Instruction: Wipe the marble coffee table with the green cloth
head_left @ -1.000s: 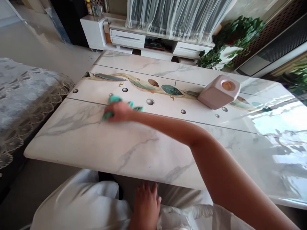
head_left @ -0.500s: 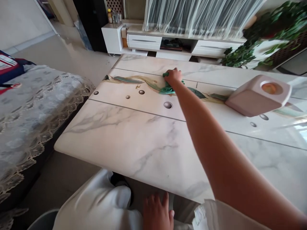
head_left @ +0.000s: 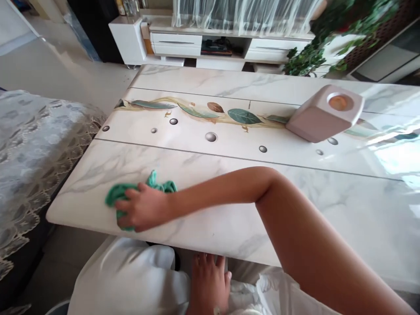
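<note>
My right hand is closed over a bunched green cloth, pressing it on the near left part of the marble-patterned table. Folds of the cloth stick out beyond the fingers and behind the wrist. The fingertips are slightly smeared by motion. Below the table's near edge, my left hand lies palm down by my lap, its fingers stretched out and holding nothing.
A pinkish angular box with a round opening stands on the table's right side. To the left is a seat with a lace-edged cover. A white cabinet and a leafy plant stand beyond the table.
My right hand has moved with the green cloth from the table's far middle to its near left, and the elbow is now bent. My left hand stays low by my lap. The view has shifted slightly.
</note>
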The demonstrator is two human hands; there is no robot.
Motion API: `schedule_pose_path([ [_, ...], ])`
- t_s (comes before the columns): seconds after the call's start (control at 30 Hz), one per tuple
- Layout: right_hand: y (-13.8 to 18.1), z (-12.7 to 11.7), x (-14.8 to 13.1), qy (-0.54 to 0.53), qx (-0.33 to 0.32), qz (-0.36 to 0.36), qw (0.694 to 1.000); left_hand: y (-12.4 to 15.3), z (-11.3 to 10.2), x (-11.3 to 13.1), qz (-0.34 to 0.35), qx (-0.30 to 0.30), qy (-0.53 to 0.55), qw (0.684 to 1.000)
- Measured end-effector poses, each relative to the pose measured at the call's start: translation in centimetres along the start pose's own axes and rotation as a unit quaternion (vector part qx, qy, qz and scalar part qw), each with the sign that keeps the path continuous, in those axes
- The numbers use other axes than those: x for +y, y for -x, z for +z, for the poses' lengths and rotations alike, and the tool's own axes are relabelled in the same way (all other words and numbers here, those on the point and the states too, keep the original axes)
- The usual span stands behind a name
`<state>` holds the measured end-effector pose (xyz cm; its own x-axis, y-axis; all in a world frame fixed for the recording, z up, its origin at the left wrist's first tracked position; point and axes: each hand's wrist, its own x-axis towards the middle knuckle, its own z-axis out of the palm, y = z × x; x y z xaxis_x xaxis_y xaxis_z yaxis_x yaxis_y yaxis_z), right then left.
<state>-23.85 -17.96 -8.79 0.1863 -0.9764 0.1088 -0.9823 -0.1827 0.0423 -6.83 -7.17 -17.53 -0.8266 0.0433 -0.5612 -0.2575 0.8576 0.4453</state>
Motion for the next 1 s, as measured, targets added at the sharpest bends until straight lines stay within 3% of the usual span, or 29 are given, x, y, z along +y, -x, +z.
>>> schedule_pose_path([
  [0.07,1.9,0.8,-2.5,0.021,0.018,0.023,0.999,-0.1,0.1,-0.4,0.004,0.013,-0.008,1.000],
  [0.1,3.2,0.8,-2.1,0.022,0.019,0.068,0.997,-0.2,0.2,-0.7,0.005,0.017,-0.011,1.000],
  [0.13,4.7,0.6,-0.6,0.021,0.016,0.127,0.992,-0.3,0.5,-1.1,0.005,0.020,-0.012,1.000],
  [0.2,8.6,-0.7,5.1,0.017,0.017,0.281,0.959,-0.4,1.1,-1.8,0.002,0.030,-0.015,0.999],
  [0.27,13.5,-3.0,12.4,0.025,0.052,0.464,0.884,-0.4,1.7,-2.7,-0.002,0.044,-0.016,0.999],
  [0.33,18.9,-5.7,18.9,0.041,0.112,0.634,0.764,-0.2,2.2,-3.5,-0.011,0.065,-0.021,0.998],
  [0.4,23.3,-8.0,22.6,0.043,0.141,0.731,0.667,0.0,2.5,-4.0,-0.017,0.088,-0.029,0.996],
  [0.43,24.6,-8.7,23.1,0.049,0.146,0.745,0.649,0.2,2.7,-4.1,-0.015,0.098,-0.032,0.995],
  [0.5,24.8,-8.7,21.7,0.069,0.134,0.722,0.676,0.5,2.9,-4.1,-0.002,0.112,-0.038,0.993],
  [0.57,22.5,-6.9,17.2,0.070,0.097,0.644,0.755,0.6,3.2,-3.9,0.017,0.124,-0.049,0.991],
  [0.63,19.6,-4.3,10.4,0.037,0.054,0.474,0.878,0.7,3.8,-3.6,0.027,0.139,-0.065,0.988],
  [0.7,17.4,-1.7,2.7,0.000,0.037,0.230,0.972,0.6,4.6,-3.3,0.036,0.157,-0.080,0.984],
  [0.77,16.7,0.1,-4.0,0.017,0.067,0.063,0.996,0.6,5.5,-3.1,0.049,0.168,-0.094,0.980],
  [0.83,17.3,0.9,-8.3,0.069,0.124,0.002,0.990,0.6,6.2,-2.8,0.061,0.172,-0.107,0.977],
  [0.9,18.4,0.9,-10.0,0.102,0.158,0.005,0.982,0.7,6.5,-2.4,0.074,0.175,-0.113,0.975],
  [1.0,20.3,0.4,-9.1,0.084,0.135,0.080,0.984,1.0,6.1,-1.6,0.092,0.171,-0.114,0.974],
])
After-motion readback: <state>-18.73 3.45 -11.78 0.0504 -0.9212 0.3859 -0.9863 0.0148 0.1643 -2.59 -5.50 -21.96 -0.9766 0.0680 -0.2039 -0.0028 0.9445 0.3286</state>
